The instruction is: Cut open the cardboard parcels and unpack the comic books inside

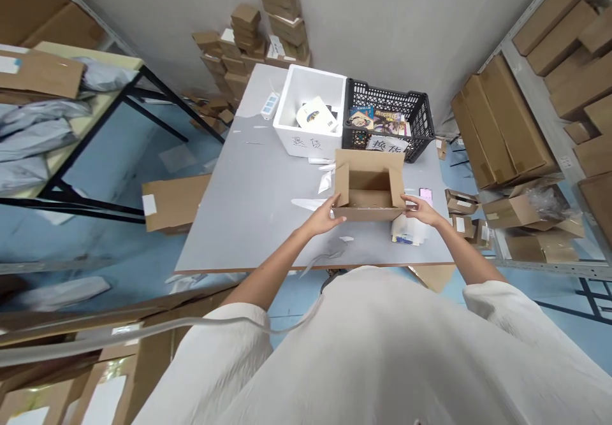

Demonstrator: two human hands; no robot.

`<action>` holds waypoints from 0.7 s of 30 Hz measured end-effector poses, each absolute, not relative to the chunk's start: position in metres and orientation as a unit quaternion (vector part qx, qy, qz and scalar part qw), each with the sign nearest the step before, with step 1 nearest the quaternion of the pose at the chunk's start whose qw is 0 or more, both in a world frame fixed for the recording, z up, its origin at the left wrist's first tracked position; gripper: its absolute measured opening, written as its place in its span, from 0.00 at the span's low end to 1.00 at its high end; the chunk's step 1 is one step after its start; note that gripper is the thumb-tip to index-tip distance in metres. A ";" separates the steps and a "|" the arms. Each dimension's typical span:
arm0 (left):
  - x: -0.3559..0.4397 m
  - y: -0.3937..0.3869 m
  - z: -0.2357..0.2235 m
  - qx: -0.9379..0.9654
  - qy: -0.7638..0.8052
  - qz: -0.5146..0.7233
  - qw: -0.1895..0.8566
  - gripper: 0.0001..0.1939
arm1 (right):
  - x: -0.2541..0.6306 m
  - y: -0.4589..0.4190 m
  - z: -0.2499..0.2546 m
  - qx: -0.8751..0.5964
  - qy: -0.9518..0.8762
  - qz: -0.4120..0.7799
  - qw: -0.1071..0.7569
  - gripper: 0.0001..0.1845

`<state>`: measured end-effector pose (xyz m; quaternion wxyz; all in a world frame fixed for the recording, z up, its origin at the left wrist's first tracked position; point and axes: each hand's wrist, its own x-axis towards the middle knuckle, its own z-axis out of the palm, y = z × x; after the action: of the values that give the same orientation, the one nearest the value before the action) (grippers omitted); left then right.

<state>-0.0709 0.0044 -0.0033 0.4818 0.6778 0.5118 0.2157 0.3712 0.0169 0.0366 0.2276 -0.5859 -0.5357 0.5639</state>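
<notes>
An open cardboard box (368, 213) is held between my two hands over the table, its flaps up and no contents visible inside. My left hand (325, 216) grips the box's left front corner. At the opposite front corner, my right hand (421, 211) pinches the box's edge. A stack of white printed packets or papers (410, 229) lies on the table just below my right hand, partly covered by the box. Close to that hand is a phone (426, 195) with a pink lit screen.
A white foam bin (306, 141) and a black plastic crate (423, 119) with colourful books stand at the back of the grey table (239, 221). A power strip (270, 105) lies left of them. Boxes pile behind; shelves (557, 132) flank the right, another table (109, 103) the left.
</notes>
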 end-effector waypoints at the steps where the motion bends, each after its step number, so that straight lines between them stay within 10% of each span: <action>1: -0.070 0.003 -0.002 0.668 0.513 0.225 0.490 0.55 | 0.370 0.015 0.040 -0.586 -0.535 0.563 0.231 0.46; 21: -0.199 0.024 0.051 0.567 0.693 0.249 0.370 0.53 | 0.218 0.073 0.021 -0.508 -0.597 0.560 0.269 0.39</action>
<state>-0.1991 0.0244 0.0513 0.3699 0.5670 0.6926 0.2490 0.2180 0.0733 0.0212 0.2695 -0.5077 -0.5968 0.5600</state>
